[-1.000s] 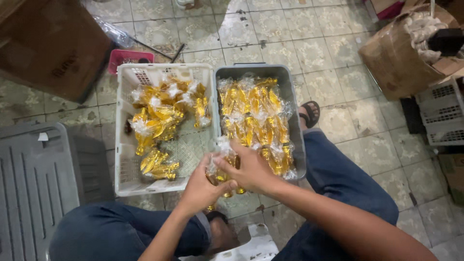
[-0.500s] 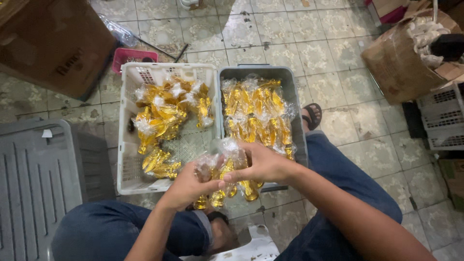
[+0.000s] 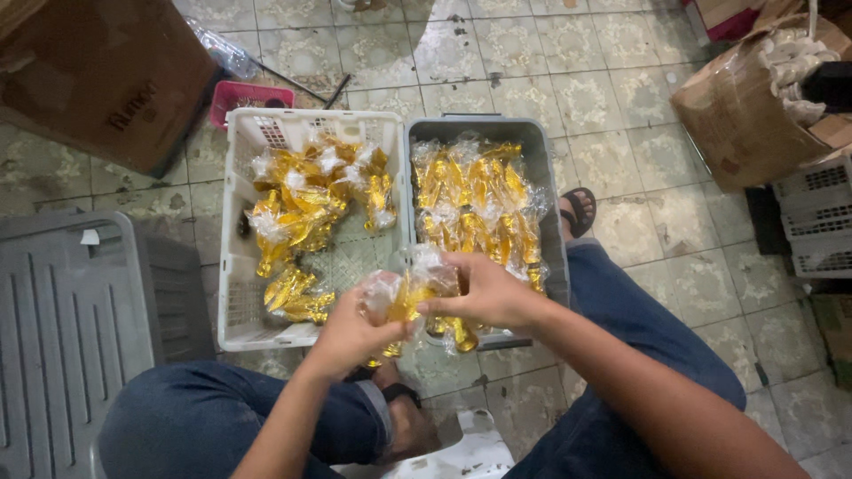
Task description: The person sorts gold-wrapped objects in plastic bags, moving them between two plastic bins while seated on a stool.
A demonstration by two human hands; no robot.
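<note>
The left hand [image 3: 351, 333] and the right hand [image 3: 484, 288] are both pinching a clear plastic bag of gold-wrapped pieces [image 3: 410, 297], holding it above the near edges of a white basket [image 3: 232, 266] and a grey tub [image 3: 552, 204] sitting side by side on the tiled floor [image 3: 621, 106]. Both are holding more gold-wrapped packs, possibly sweets. A grey crate [image 3: 62, 328] is standing at the left.

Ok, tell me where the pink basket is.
Head view, upper left: the pink basket sits on the floor behind the white crate, beside the cardboard box.
</note>
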